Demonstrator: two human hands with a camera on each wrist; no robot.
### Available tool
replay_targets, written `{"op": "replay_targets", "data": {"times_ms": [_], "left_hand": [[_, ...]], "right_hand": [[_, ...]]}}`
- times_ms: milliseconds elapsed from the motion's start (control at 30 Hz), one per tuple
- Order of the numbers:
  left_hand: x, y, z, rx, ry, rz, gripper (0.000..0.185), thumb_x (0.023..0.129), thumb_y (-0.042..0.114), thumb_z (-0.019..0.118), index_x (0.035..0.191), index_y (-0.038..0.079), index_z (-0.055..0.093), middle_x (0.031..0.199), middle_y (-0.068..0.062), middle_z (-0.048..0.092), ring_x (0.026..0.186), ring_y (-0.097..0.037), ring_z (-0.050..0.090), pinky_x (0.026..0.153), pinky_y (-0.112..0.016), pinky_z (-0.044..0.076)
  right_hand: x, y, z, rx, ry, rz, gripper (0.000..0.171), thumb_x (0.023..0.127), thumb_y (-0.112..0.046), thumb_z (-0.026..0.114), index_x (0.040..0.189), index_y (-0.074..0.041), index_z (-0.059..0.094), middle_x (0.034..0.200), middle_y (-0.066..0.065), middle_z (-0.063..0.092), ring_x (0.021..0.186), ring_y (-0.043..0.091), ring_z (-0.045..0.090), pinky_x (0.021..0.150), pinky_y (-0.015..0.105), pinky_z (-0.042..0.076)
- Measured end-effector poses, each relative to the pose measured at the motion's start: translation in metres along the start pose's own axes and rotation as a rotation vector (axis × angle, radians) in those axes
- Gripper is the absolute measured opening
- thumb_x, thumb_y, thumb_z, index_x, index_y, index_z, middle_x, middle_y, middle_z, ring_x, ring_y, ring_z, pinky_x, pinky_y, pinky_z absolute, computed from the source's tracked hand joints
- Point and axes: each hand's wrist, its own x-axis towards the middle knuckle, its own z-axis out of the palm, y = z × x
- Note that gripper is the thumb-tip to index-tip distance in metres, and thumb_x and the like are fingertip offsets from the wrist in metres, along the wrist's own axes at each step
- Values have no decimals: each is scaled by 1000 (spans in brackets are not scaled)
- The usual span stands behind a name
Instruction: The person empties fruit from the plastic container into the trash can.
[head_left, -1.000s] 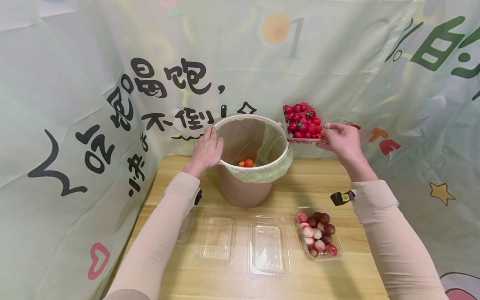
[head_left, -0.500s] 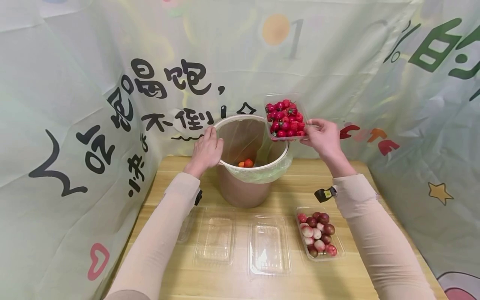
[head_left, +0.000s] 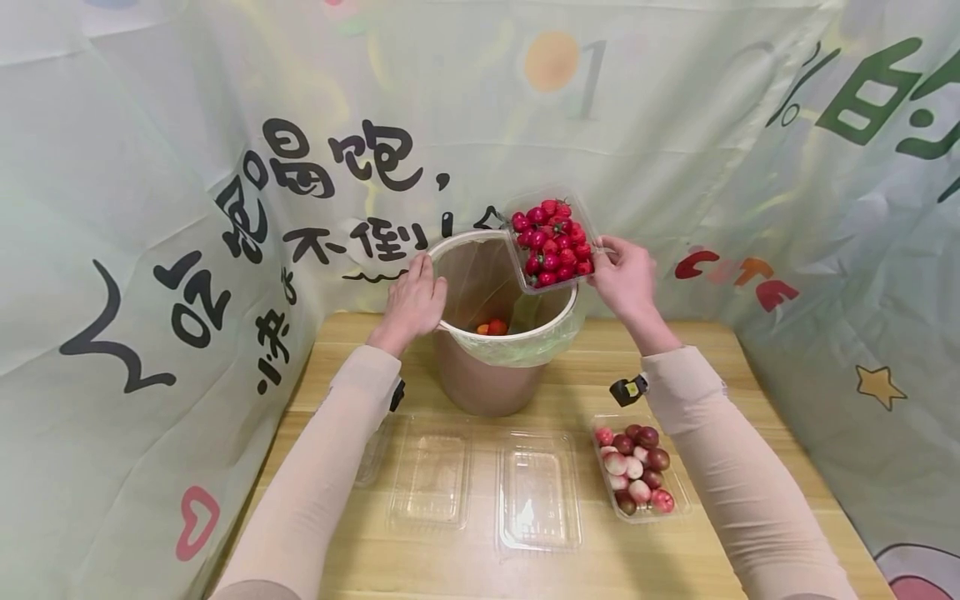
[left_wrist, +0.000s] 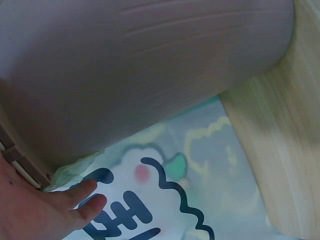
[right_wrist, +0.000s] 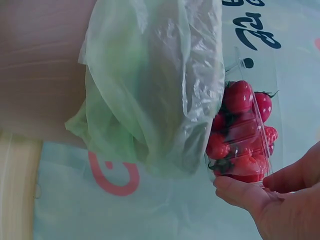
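A brown bin lined with a green bag stands at the back of the wooden table; orange-red fruit lies inside. My left hand grips the bin's left rim, and the left wrist view shows its fingers by the rim. My right hand pinches a clear tray of strawberries, tilted over the bin's right rim. In the right wrist view the tray sits next to the bag's overhang.
Two empty clear trays lie side by side at the table's front. A tray of red and dark round fruit is to their right. Printed cloth walls the table on the left, back and right.
My right hand has carried the strawberry tray leftward from beside the bin to over its right rim and tilted it. The left hand has stayed on the rim.
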Motion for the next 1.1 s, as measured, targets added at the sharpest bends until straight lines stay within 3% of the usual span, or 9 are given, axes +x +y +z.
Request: {"op": "replay_targets", "data": {"times_ms": [133, 300, 433, 500, 567, 800, 1100], "left_hand": [[0, -1, 0, -3, 1, -2, 71, 111, 41, 22, 166, -3, 16, 177, -18, 12, 156, -48, 29, 127, -66, 25], [0, -1, 1, 1, 4, 2, 71, 111, 41, 22, 166, -4, 17, 177, -19, 13, 156, -47, 30, 126, -65, 26], [0, 0, 1, 1, 10, 6, 71, 111, 41, 22, 166, -4, 18, 177, -19, 14, 155, -48, 31, 125, -66, 27], [0, 0, 1, 0, 10, 5, 71, 111, 41, 22, 166, -4, 18, 177, -18, 14, 155, -48, 31, 125, -66, 27], [0, 0, 1, 3, 4, 0, 71, 111, 41, 22, 166, -3, 18, 177, -18, 13, 155, -47, 30, 126, -66, 26], [0, 1, 1, 6, -7, 4, 71, 111, 41, 22, 166, -3, 16, 177, -19, 11, 157, -47, 28, 127, -65, 25], [0, 1, -1, 2, -3, 1, 71, 111, 40, 22, 166, -4, 16, 177, -19, 12, 156, -48, 29, 127, -65, 26]], "right_hand": [[0, 0, 8, -37, 58, -78, 37, 105, -8, 53, 139, 0, 67, 126, 23, 74, 75, 4, 69, 61, 8, 51], [-1, -1, 17, -95, 134, -168, 36, 104, -5, 53, 137, -2, 69, 125, 19, 76, 99, 20, 75, 70, 10, 50], [0, -1, 20, -107, 148, -199, 37, 104, -3, 52, 137, 0, 69, 130, 20, 73, 118, 28, 73, 92, 28, 60], [0, -1, 22, -120, 146, -205, 37, 104, -2, 52, 137, 0, 69, 131, 20, 73, 119, 29, 73, 99, 40, 60], [1, 0, 24, -126, 143, -207, 37, 104, -2, 52, 137, 1, 68, 132, 21, 72, 120, 30, 72, 102, 45, 59], [1, 3, 28, -117, 148, -184, 36, 105, -2, 52, 138, 2, 67, 133, 22, 71, 122, 31, 72, 102, 44, 59], [1, -1, 33, -112, 166, -255, 35, 105, 1, 52, 136, 3, 68, 134, 23, 71, 124, 35, 71, 106, 44, 58]]}}
